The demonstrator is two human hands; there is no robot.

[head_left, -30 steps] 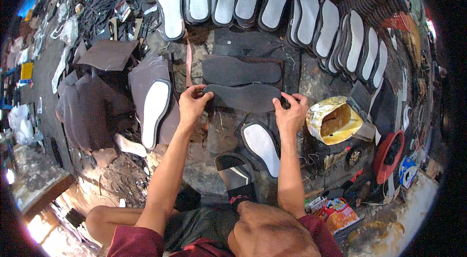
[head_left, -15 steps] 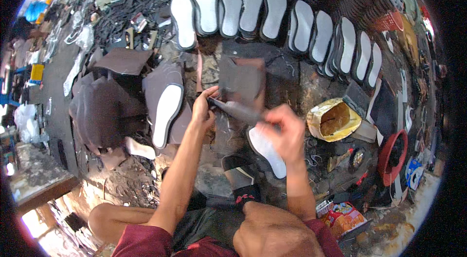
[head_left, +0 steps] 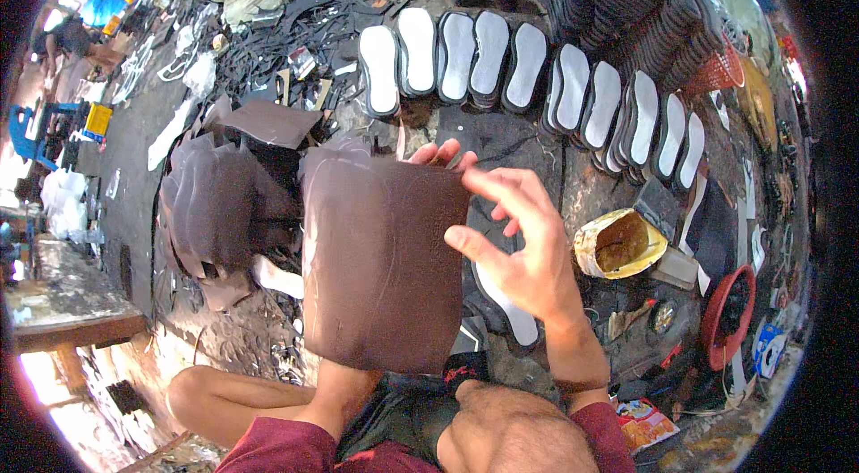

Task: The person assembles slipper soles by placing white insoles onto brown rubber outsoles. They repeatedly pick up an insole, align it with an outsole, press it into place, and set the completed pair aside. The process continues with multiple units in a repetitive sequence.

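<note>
A broad dark brown sheet [head_left: 385, 258] is held up over my lap, with faint curved outlines on its face. My left hand [head_left: 438, 153] supports it from behind; only its fingertips show past the top edge, while the palm is hidden. At the sheet's right edge, my right hand [head_left: 528, 245] has its thumb and fingers spread. Its fingertips are by the upper right corner, and I cannot tell whether they touch. Partly covered by this hand and the sheet, a white sole-shaped piece [head_left: 514, 316] lies on the floor.
Stacks of dark soles topped with pale ones [head_left: 490, 57] curve across the far floor. More brown sheets [head_left: 210, 196] are piled left. To the right are a yellow-rimmed container [head_left: 617, 245] and a red ring-shaped object [head_left: 727, 316]. Dark scraps [head_left: 358, 8] litter the back left.
The brown sheet has come up in front of me, covering the area where a white sole-shaped piece lay. The grey elongated thing between my hands is out of sight. My right hand has opened.
</note>
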